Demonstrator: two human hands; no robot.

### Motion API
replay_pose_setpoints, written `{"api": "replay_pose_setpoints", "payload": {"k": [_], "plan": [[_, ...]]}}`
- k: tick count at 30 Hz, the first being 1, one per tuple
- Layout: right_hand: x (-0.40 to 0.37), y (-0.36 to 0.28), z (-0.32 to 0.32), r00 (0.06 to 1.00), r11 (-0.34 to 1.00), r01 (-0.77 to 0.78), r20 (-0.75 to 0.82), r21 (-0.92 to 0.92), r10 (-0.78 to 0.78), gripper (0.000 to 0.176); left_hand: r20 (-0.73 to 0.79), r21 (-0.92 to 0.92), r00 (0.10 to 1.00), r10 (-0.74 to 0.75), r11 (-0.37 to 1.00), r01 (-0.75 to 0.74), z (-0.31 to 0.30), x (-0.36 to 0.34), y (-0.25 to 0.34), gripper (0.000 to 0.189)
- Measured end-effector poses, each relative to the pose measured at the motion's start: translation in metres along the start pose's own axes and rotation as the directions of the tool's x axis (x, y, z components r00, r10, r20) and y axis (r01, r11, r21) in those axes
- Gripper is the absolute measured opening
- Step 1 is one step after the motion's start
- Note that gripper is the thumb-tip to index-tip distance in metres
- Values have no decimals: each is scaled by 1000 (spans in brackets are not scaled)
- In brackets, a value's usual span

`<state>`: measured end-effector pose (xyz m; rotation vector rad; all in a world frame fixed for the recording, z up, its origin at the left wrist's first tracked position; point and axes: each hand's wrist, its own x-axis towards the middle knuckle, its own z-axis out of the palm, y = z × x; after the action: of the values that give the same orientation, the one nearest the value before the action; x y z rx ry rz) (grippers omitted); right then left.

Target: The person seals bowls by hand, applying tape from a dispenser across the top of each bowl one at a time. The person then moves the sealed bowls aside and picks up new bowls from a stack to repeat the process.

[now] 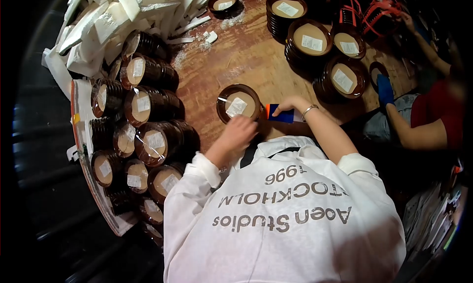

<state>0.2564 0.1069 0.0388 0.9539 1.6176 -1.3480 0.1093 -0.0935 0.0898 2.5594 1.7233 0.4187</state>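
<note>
Near the table's middle stands a brown round dish (251, 106) with a tan centre, a white label and a shiny clear strip at its left side. My left hand (238, 133) is at the dish's near edge, just below the label, fingers curled together; what they pinch, if anything, is too small to tell. To the right of the dish, my right hand (291, 105) has its fingers on a flat blue item (281, 114) with an orange left edge, gripping its upper side. The lower part of this item lies close to my white shirt.
Stacks of wrapped brown dishes (143, 104) lie along the left, beside white foam pieces (106, 27). More stacks (312, 39) stand at the upper right of the wooden table (236, 51). A co-worker's blue-gloved hand (385, 90) touches a dish at the right.
</note>
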Motion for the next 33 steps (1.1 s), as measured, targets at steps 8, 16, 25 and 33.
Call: {"api": "replay_pose_setpoints", "payload": {"k": [8,16,25,33], "plan": [[-5,-29,-3,993,993,-115,18,-26,116,36,207,526,977,-48,848,-70,47,29,37,43],[-11,-45,5,990,984,-143,-26,-105,141,39,537,528,843,-13,785,-324,45,26,29,40],[-28,-1,8,991,972,12,-130,235,19,38,600,776,759,-253,414,-476,144,24,12,46],[-92,86,45,873,437,477,-470,763,-132,34,743,575,654,-146,639,-511,126,50,10,50]]}}
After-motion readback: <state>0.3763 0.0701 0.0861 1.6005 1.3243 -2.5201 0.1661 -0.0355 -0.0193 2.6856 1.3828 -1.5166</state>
